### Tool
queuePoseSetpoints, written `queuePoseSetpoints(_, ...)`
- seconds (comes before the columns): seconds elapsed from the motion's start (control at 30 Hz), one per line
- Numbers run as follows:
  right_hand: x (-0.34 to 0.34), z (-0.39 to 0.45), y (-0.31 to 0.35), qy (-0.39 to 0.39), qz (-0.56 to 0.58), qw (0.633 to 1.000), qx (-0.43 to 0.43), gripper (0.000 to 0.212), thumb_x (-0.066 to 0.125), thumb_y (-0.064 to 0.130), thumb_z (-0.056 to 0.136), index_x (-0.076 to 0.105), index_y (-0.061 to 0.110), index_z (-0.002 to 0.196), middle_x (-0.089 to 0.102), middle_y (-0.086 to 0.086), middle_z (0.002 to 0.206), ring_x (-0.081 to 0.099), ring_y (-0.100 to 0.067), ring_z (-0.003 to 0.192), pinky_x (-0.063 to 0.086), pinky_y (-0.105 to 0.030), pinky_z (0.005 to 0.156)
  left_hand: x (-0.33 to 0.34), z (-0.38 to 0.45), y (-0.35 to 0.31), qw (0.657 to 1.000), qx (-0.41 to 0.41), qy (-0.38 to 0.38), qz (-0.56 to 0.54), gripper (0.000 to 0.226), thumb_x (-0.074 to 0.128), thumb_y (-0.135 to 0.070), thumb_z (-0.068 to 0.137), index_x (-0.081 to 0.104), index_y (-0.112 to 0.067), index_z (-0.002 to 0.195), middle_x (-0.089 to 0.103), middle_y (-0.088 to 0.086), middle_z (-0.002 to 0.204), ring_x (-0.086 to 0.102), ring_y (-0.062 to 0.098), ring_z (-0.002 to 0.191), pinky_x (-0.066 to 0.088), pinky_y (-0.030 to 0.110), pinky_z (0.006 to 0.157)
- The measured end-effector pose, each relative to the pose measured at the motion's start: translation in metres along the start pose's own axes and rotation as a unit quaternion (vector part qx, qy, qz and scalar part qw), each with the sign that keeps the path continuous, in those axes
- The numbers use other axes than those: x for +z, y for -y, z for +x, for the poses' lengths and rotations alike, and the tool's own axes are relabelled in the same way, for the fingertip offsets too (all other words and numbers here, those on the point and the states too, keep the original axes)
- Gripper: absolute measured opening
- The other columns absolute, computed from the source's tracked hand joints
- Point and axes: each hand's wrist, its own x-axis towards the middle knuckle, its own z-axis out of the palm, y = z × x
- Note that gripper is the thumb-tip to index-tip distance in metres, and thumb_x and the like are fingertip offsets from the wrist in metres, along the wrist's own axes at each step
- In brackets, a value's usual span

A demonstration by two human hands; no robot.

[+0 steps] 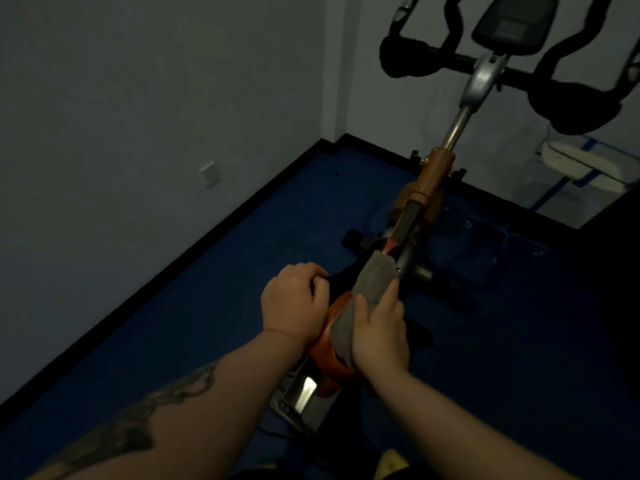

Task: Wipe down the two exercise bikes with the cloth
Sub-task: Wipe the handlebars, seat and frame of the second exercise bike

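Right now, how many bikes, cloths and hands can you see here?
Exercise bike: 1 in view, orange frame with black handlebars
Cloth: 1, grey, laid over the frame
Hands: 2, the left hand gripping the frame, the right hand pressing on the cloth
Total: 4

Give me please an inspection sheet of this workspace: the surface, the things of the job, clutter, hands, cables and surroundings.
Surface: blue floor with a black edge strip along the wall.
Job's things: orange exercise bike, black handlebars; grey cloth lies on the bike's frame. Second bike not seen.
Clutter: nothing seen.
Hands: right hand holds the cloth on the frame; left hand grips a dark part beside it.
Cables: nothing seen.
Surroundings: grey walls, wall outlet, white object with blue tape at right.
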Motion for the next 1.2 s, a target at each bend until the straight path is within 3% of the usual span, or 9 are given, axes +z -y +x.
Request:
queuePoseSetpoints(0.23, 0.0, 0.1, 0.006, -0.013, 0.07, 0.997, 0.01, 0.071, 0.031, 0.052, 0.099, 0.007, 0.013, 0.153, 0.022, -0.017, 0.155, 0.032, -0.036, 0.136, 0.032, -0.049, 0.109, 0.005, -0.006, -0.015, 0.996, -0.005, -0.021, 0.092, 0.035, 0.037, -0.031, 0.087, 0.07, -0.019, 0.088, 0.068, -0.005, 0.083, 0.06, 0.015, 0.078, 0.041, 0.033, 0.072)
queuePoseSetpoints(0.37, -0.012, 0.092, 0.007, -0.064, -0.154, 0.945, -0.28, 0.053, 0.033, 0.047, 0.097, 0.052, 0.012, 0.132, 0.04, -0.012, 0.147, 0.03, -0.032, 0.137, 0.023, -0.048, 0.113, 0.014, -0.021, -0.023, 0.983, -0.153, -0.102, 0.017, 0.028, 0.042, -0.023, 0.096, 0.07, -0.023, 0.102, 0.068, -0.008, 0.101, 0.059, 0.012, 0.094, 0.045, 0.034, 0.084)
queuePoseSetpoints(0.53, -0.025, 0.083, -0.006, 0.071, -0.171, 0.842, -0.507, 0.055, 0.025, 0.052, 0.093, 0.059, 0.02, 0.122, 0.058, -0.002, 0.125, 0.047, -0.022, 0.123, 0.025, -0.042, 0.111, 0.032, -0.043, -0.035, 0.961, -0.206, -0.181, -0.034, 0.036, 0.034, -0.027, 0.1, 0.064, -0.023, 0.119, 0.059, -0.005, 0.13, 0.046, 0.015, 0.124, 0.036, 0.043, 0.105)
queuePoseSetpoints(0.63, -0.035, 0.128, 0.018, 0.031, -0.284, 0.845, -0.451, 0.048, 0.03, 0.047, 0.097, 0.067, 0.017, 0.094, 0.065, -0.006, 0.1, 0.058, -0.027, 0.096, 0.036, -0.039, 0.09, 0.039, -0.047, -0.044, 0.954, -0.232, -0.186, -0.024, 0.034, 0.036, -0.026, 0.102, 0.058, -0.024, 0.128, 0.048, -0.006, 0.142, 0.033, 0.015, 0.136, 0.028, 0.046, 0.112)
queuePoseSetpoints(0.7, -0.026, 0.117, 0.028, 0.011, -0.325, 0.853, -0.408, 0.053, 0.025, 0.045, 0.096, 0.069, 0.015, 0.096, 0.066, -0.008, 0.102, 0.057, -0.029, 0.097, 0.035, -0.039, 0.091, 0.04, -0.049, -0.042, 0.948, -0.232, -0.213, -0.046, 0.034, 0.035, -0.025, 0.102, 0.06, -0.023, 0.125, 0.052, -0.006, 0.139, 0.036, 0.013, 0.133, 0.029, 0.045, 0.111)
queuePoseSetpoints(0.83, -0.01, 0.067, 0.012, 0.09, -0.205, 0.824, -0.52, 0.053, 0.021, 0.051, 0.094, 0.06, 0.025, 0.119, 0.064, 0.0, 0.112, 0.055, -0.023, 0.105, 0.033, -0.04, 0.101, 0.039, -0.046, -0.037, 0.941, -0.227, -0.236, -0.089, 0.038, 0.03, -0.028, 0.097, 0.063, -0.019, 0.115, 0.06, -0.005, 0.121, 0.044, 0.009, 0.118, 0.039, 0.039, 0.103)
queuePoseSetpoints(1.0, -0.023, 0.11, 0.042, 0.168, -0.289, 0.808, -0.486, 0.035, 0.032, 0.042, 0.102, 0.057, 0.018, 0.106, 0.065, -0.005, 0.101, 0.061, -0.026, 0.088, 0.044, -0.035, 0.075, 0.038, -0.044, -0.04, 0.936, -0.24, -0.239, -0.095, 0.03, 0.035, -0.022, 0.102, 0.061, -0.02, 0.117, 0.058, -0.007, 0.121, 0.042, 0.004, 0.118, 0.038, 0.031, 0.102)
queuePoseSetpoints(1.1, -0.019, 0.084, 0.021, 0.084, -0.263, 0.825, -0.494, 0.049, 0.024, 0.046, 0.1, 0.062, 0.017, 0.111, 0.064, -0.004, 0.111, 0.057, -0.024, 0.102, 0.039, -0.039, 0.094, 0.039, -0.046, -0.04, 0.935, -0.233, -0.247, -0.096, 0.03, 0.035, -0.022, 0.102, 0.061, -0.019, 0.117, 0.058, -0.005, 0.122, 0.041, 0.001, 0.117, 0.036, 0.026, 0.101)
queuePoseSetpoints(1.2, -0.02, 0.061, -0.004, 0.118, -0.209, 0.814, -0.528, 0.064, 0.015, 0.054, 0.093, 0.041, 0.021, 0.142, 0.045, -0.003, 0.143, 0.038, -0.023, 0.132, 0.019, -0.043, 0.116, 0.038, -0.046, -0.04, 0.936, -0.233, -0.244, -0.103, 0.033, 0.032, -0.026, 0.102, 0.062, -0.018, 0.114, 0.06, -0.005, 0.116, 0.045, 0.005, 0.113, 0.041, 0.031, 0.097)
